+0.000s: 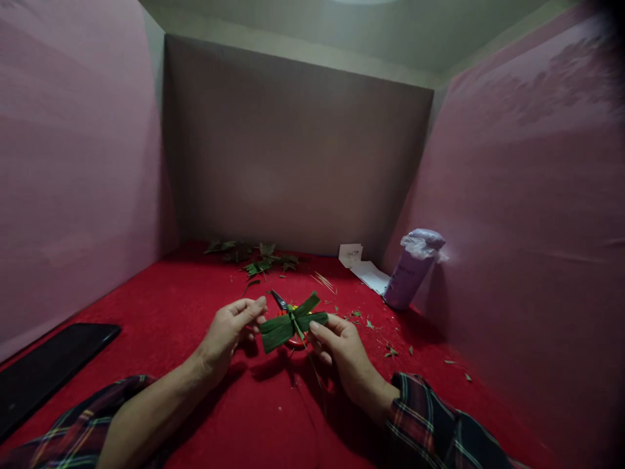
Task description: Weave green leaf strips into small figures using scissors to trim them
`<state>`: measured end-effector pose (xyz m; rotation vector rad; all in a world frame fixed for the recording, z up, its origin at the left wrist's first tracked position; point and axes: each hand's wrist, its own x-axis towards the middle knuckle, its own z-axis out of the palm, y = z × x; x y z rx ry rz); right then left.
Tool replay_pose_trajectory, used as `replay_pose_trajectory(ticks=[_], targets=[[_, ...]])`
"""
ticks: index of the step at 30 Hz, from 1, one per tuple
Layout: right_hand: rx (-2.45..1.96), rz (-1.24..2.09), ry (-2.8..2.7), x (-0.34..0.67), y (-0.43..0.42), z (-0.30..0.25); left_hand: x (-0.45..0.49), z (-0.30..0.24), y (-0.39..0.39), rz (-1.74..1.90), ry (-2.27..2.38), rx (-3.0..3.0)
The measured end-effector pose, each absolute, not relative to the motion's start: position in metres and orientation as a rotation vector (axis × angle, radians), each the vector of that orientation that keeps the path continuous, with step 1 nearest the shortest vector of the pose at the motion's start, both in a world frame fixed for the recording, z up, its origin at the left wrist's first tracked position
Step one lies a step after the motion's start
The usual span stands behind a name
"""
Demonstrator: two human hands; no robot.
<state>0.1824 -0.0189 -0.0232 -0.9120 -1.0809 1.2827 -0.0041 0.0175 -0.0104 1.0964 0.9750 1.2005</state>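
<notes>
Purple container (408, 280), contents hidden; leaf figure (278, 333) in right hand (346, 352), grip of left hand (225, 335) unclear

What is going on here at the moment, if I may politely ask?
The person's right hand pinches one side of some crossed green leaf strips; the left hand is at the opposite side, though its contact is unclear. Scissors lie partly hidden behind the strips on the red surface, with leaf scraps to the right and loose leaves farther back.
</notes>
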Motion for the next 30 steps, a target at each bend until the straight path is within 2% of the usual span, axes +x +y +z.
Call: replay_pose_trajectory(ticks=[9, 17, 21, 25, 30], targets=[[-1.030, 1.305, -0.935, 0.193, -0.001, -0.017, -0.015, -0.005, 0.027, 1.386, 1.026, 0.958], [-1.217, 1.419, -1.041, 0.159, 0.023, -0.014, -0.030, 0.000, 0.037, 1.542, 1.064, 0.893], [-1.236, 1.232, -1.111, 0.163, 0.013, -0.028, -0.050, 0.015, 0.019, 1.590, 1.108, 0.921], [-1.179, 0.951, -1.193, 0.174, -0.002, -0.035, -0.072, 0.028, -0.032, 1.585, 1.202, 1.099], [-1.096, 0.746, -1.337, 0.168, -0.015, -0.030, -0.087, -0.010, -0.108, 1.438, 1.527, 1.369]])
